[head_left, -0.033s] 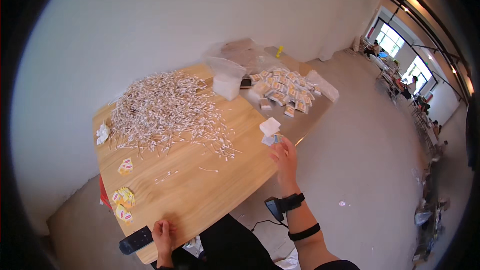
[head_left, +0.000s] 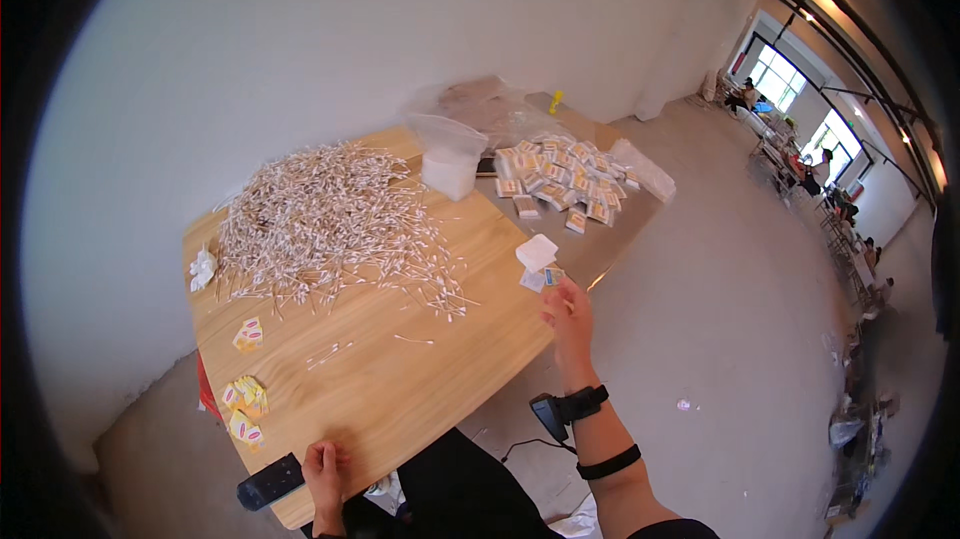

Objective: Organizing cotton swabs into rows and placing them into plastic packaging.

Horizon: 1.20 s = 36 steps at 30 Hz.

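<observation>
My left hand [head_left: 325, 472] rests at the table's near edge with its fingers curled in. Whatever lies inside those fingers, if anything, is hidden. Beside it is a black phone-like device [head_left: 270, 482]. At the table's right edge, the bent fingers of my right hand [head_left: 568, 314] come together by a small blue-and-yellow card [head_left: 553, 277]. I cannot make out whether the fingertips grip that card. A white folded pouch [head_left: 537, 252] lies just beyond it. A big heap of cotton swabs [head_left: 320, 224] covers the far left of the wooden table [head_left: 400, 399].
Small yellow-and-white cards [head_left: 245, 397] lie in groups on the left. Several loose swabs [head_left: 413, 340] are mid-table. Many small packed boxes [head_left: 570, 179] are piled at the far right, near clear plastic bags [head_left: 455, 144]. A crumpled white wad [head_left: 203, 267] sits at the left edge.
My right hand's fingers have drawn slightly closer together beside the small card. My left hand stays in place. The view has shifted very slightly.
</observation>
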Tool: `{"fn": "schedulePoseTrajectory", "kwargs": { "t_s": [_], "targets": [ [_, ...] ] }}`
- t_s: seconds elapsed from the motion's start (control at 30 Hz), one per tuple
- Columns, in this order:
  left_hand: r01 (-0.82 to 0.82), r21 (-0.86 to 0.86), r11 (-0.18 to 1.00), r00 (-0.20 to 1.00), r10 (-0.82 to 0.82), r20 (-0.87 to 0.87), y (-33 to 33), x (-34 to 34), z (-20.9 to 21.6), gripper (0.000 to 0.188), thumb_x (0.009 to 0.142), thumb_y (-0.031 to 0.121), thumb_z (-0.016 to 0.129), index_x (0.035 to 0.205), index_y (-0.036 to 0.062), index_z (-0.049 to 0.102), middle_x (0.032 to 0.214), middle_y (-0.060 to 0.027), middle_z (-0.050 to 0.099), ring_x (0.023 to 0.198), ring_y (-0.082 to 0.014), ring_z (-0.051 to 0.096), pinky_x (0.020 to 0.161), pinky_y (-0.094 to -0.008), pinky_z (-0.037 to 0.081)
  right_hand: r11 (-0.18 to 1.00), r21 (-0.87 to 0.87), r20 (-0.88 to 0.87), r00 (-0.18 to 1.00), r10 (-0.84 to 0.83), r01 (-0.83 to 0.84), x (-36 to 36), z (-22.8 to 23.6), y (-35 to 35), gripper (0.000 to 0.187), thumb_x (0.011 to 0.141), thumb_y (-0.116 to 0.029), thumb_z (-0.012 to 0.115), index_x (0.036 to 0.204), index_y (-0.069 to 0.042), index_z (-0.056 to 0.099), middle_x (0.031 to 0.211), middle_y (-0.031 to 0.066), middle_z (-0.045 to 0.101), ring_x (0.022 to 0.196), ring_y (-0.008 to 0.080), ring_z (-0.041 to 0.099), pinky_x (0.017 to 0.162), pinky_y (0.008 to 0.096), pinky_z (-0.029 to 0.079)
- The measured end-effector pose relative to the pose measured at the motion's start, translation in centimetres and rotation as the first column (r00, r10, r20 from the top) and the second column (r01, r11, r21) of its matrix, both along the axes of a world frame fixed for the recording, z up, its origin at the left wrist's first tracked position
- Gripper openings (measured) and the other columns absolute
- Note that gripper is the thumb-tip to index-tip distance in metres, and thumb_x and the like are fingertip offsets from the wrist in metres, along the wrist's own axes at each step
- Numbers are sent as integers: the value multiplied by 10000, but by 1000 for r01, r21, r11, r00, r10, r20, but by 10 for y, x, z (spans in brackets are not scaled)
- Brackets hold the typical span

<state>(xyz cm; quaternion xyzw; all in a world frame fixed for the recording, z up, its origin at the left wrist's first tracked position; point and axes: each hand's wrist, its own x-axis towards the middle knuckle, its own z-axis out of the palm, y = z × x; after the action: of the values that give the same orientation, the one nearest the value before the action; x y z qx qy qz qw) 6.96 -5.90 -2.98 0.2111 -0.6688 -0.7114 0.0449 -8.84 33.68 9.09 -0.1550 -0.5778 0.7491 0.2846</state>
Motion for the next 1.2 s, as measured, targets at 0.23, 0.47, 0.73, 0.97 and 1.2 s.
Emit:
{"fn": "schedulePoseTrajectory", "kwargs": {
  "t_s": [0.23,0.47,0.73,0.97,1.2],
  "targets": [
    [6,6,1000,1000,-6,3,1,-1,2,176,967,182,549,929,11,570,824,-55,639,650,-110,608,619,-227,494,856,515,315,938,-146,-40,-32,-110,78,310,802,-102,668,1099,-27,622,1036,109,563,873,204,585,752,318,488],
    [7,-65,998,998,-3,64,0,1,5,175,939,175,590,944,1,577,858,-62,629,739,-132,613,688,-256,492,434,896,30,960,-278,98,-113,-121,85,430,755,-194,728,1138,-41,607,1006,169,571,966,319,560,851,423,459],
    [84,-282,956,988,-117,-102,20,2,117,88,914,63,594,952,-15,582,939,-100,635,797,-142,637,734,-253,507,124,901,427,799,-423,-415,-193,-139,108,370,763,-325,674,1007,-49,633,1037,186,637,1037,362,585,887,474,472],
    [320,-424,847,448,-530,-720,70,-15,324,175,822,129,716,956,35,654,1030,-176,626,857,-302,635,690,-390,526,243,969,145,870,-472,-29,-210,-130,127,280,875,-296,602,921,-24,657,898,176,650,817,367,618,726,486,475],
    [421,-344,839,174,-447,-877,82,2,346,62,879,49,624,852,28,675,1009,-147,647,847,-258,646,689,-317,507,939,63,117,937,331,-339,-167,-39,18,260,934,-255,564,1078,-51,634,994,57,632,857,170,605,732,313,485]
  ]
}}
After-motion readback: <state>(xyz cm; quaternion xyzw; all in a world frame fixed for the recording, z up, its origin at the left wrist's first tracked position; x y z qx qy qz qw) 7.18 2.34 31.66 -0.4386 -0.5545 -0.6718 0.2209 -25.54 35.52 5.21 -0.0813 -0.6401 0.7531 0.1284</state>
